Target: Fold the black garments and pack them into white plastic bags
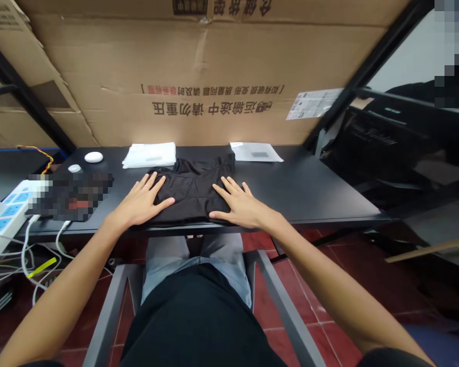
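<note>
A black piece of clothing lies folded flat on the dark table, close to its front edge; which garment it is I cannot tell. My left hand rests palm down on the garment's left side, fingers spread. On the right side, my right hand presses flat with its fingers apart. Behind the cloth, to the left, sits a stack of white sheets or bags. A translucent white bag or sheet lies behind it to the right.
A cardboard panel stands along the back of the table. At left are a white rounded object, a smaller white piece, a blurred-out dark item with a cable, and a power strip. Grey chair armrests flank my body.
</note>
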Demonstrator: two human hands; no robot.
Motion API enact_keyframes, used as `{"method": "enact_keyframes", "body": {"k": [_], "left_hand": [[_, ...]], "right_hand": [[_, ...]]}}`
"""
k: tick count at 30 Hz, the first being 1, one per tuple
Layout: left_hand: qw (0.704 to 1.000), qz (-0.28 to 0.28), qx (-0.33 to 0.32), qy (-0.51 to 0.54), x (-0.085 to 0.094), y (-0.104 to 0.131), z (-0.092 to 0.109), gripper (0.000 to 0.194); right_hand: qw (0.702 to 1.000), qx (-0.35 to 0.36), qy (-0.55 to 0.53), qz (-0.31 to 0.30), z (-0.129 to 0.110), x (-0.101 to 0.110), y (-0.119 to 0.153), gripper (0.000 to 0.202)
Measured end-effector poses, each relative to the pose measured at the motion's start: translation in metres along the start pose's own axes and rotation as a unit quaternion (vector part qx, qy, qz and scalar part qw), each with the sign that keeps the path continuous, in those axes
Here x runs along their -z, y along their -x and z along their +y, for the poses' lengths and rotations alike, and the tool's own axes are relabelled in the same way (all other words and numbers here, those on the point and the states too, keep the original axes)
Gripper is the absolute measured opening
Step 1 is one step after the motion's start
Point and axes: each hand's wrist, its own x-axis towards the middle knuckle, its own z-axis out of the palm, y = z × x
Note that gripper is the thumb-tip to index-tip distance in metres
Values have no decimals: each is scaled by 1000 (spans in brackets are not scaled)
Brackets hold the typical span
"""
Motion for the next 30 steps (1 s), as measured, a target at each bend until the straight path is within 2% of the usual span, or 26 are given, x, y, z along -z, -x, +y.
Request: {"method": "enact_keyframes", "body": {"k": [2, 5, 8, 10, 13, 14, 17, 20, 23, 26, 28, 30], "left_hand": [[1000, 4, -4, 2, -5, 0, -2, 107], [1000, 17, -8, -3, -8, -1, -4, 109], [1000, 21, -4, -5, -9, 1, -3, 110], [1000, 25, -1, -5, -10, 2, -1, 109], [1000, 30, 2, -3, -10, 4, 1, 109], [999, 32, 3, -3, -10, 4, 2, 110], [999, 39, 13, -2, -10, 6, 7, 111], [999, 45, 23, 2, -8, 8, 12, 110], [999, 43, 28, 11, -3, 11, 17, 109], [997, 60, 36, 15, 5, 14, 21, 103], [995, 98, 32, 14, 11, 14, 24, 99], [987, 157, 16, 18, 17, 14, 29, 90]], "right_hand": [[999, -25, 7, -36, -1, 2, 5, 114], [998, -29, -2, -48, 1, 12, 9, 113], [999, 5, -50, -4, 20, 28, 7, 88], [995, 15, -69, 68, 47, 40, 0, 65], [979, -57, 37, 194, 102, 56, -18, 56], [972, -90, 87, 199, 120, 59, -24, 59], [955, -176, 198, 133, 165, 66, -42, 71], [945, -204, 236, 94, 188, 68, -54, 66], [941, -197, 268, 66, 195, 71, -60, 50], [939, -182, 283, 67, 189, 77, -61, 41], [937, -171, 290, 97, 177, 83, -60, 40], [929, -158, 298, 154, 159, 88, -57, 42]]}}
